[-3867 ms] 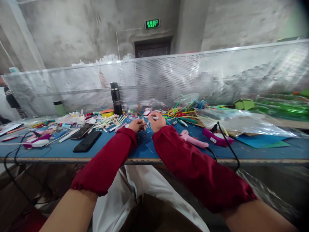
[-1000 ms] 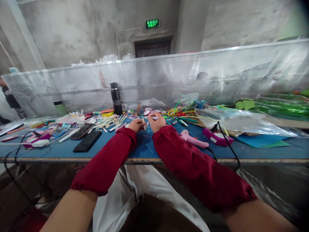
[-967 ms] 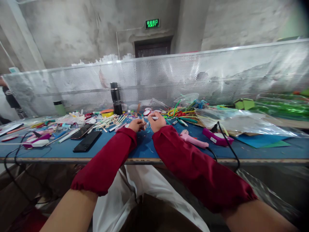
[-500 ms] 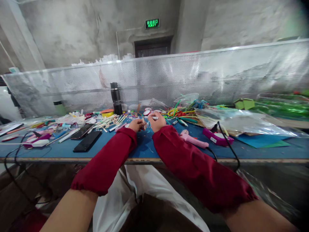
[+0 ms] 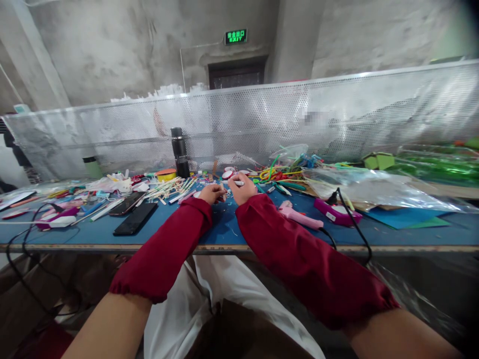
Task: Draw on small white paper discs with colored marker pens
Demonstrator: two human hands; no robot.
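My left hand [image 5: 210, 193] is closed, its fingertips pinching a small pale wooden stick [image 5: 223, 191] that stands roughly upright above the table. Just to the right, my right hand [image 5: 244, 190] grips a white marker pen [image 5: 238, 183] like a writing tool, its tip end pointing left toward the stick. Whether the pen touches the stick I cannot tell. Beyond the hands lie small white and red round pieces [image 5: 227, 174]. A pink glue gun [image 5: 299, 217] rests on the blue table [image 5: 224, 230] to the right of my right forearm.
Two dark phones [image 5: 135, 219] lie left of my arms. Loose sticks [image 5: 175, 188] pile up beside a black bottle [image 5: 179, 152]. Colourful pipe cleaners [image 5: 277, 173], purple power strips [image 5: 337, 213] with cords and clear plastic bags [image 5: 385, 189] cover the right side. A perforated metal screen [image 5: 254, 124] stands behind.
My right hand and the marker pen have shifted very slightly left. My left hand with the stick stays in nearly the same place.
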